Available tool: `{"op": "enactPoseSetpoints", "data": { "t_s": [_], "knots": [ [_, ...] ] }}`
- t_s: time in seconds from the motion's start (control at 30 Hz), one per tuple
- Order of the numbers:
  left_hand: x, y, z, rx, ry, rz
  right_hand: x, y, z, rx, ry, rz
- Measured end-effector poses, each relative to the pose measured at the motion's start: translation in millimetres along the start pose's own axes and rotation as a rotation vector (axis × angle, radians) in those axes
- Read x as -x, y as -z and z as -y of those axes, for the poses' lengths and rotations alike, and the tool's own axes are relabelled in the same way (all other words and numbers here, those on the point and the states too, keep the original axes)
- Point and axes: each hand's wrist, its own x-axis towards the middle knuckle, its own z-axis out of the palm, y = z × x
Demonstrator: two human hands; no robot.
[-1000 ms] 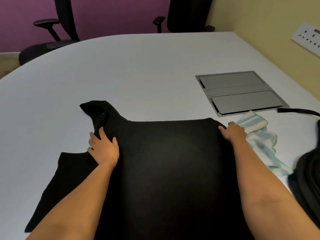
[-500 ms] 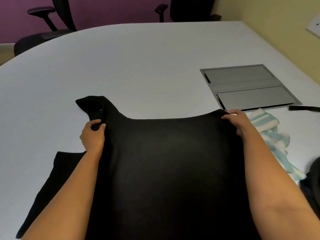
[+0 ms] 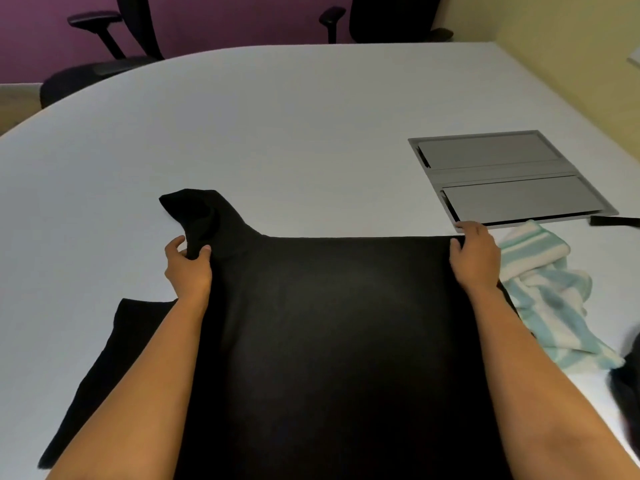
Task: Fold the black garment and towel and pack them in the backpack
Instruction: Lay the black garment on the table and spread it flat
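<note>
A black garment [image 3: 329,341] lies spread flat on a pale grey table [image 3: 277,133], filling the near centre of the view from about 6 o'clock up to the middle. The left hand [image 3: 188,268] has its fingers and thumb pinched closed on a bunched fold of the fabric at the garment's far left corner, near 9 o'clock; the knuckles face up and the bare forearm runs straight back toward the viewer. The right hand [image 3: 476,258] curls its fingers over the far right corner of the garment, near 3 o'clock, gripping the edge, forearm likewise extended.

Just right of that hand, touching the garment's edge, a crumpled towel [image 3: 547,306] with mint and white stripes rests on the table. At 4 o'clock, a dark blurred shape at the frame edge may be the backpack [image 3: 628,386]; its opening and contents cannot be made out. Beyond the towel, at 2 o'clock, a grey cable hatch [image 3: 509,174] sits flush in the table, both flaps closed.
</note>
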Motion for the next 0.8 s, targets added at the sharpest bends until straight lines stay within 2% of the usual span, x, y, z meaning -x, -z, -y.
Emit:
{"op": "enactPoseSetpoints", "data": {
  "t_s": [0.07, 0.2, 0.37, 0.53, 0.63, 0.77, 0.8],
  "knots": [
    [-1.2, 1.6, -1.1, -0.007, 0.021, 0.022, 10.1, -9.8, 10.5, 0.051, 0.089, 0.075],
    [-4.0, 17.1, 4.5, -0.198, -0.083, -0.019, 35.2, -25.6, 28.4, 0.077, 0.147, 0.179],
    [-2.3, 61.9, 40.7, -0.641, -0.155, -0.184, 65.5, -33.7, 41.7, 0.141, 0.127, 0.269],
    [9.6, 91.1, 77.9, -0.818, -0.227, -0.099, 86.0, -38.5, 51.1, 0.187, 0.16, 0.346],
    [5.0, 99.7, 86.5, -0.886, -0.284, -0.136, 90.3, -42.0, 48.4, 0.236, 0.135, 0.419],
    [-7.9, 117.4, 91.4, -0.903, -0.032, -0.322, 86.1, -43.8, 45.2, 0.276, 0.083, 0.437],
    [-10.7, 120.3, 93.5, -0.898, -0.019, -0.344, 84.8, -44.3, 45.8, 0.276, 0.07, 0.437]
  ]
}}
